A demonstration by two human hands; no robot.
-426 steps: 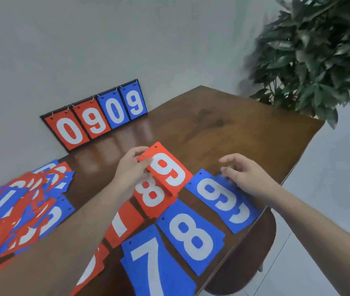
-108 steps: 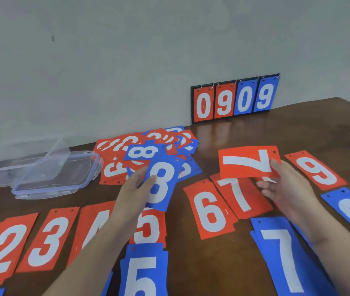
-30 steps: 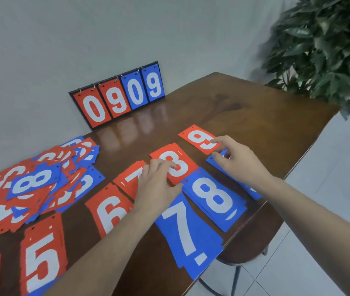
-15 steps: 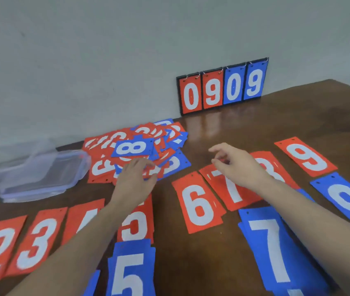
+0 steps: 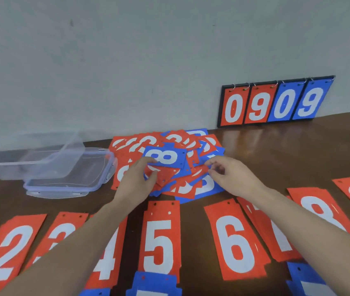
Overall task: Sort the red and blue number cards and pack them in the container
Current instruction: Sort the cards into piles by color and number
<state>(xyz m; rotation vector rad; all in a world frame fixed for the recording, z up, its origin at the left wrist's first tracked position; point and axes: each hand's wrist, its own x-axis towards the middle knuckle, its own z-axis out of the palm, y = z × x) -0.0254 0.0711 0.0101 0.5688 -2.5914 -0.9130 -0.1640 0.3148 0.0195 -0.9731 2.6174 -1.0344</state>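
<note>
Left hand (image 5: 134,181) fingers (image 5: 148,162) are touching the blue 8 card (image 5: 165,157) atop the mixed pile (image 5: 169,165) by the counter's far edge, grasping nothing firmly; right hand (image 5: 228,177) is hovering over the pile, fingers loosely curled and empty. Both hands, half a second ago short of the pile, are now reaching it, so another pick is likely beginning. Sorted red cards (image 5: 161,238) are lining the near edge; the container (image 5: 31,161) is sitting at the far left.

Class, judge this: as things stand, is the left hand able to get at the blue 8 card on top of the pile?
Probably yes: the left hand is at the blue 8 card, which lies uncovered on top of the pile.
</note>
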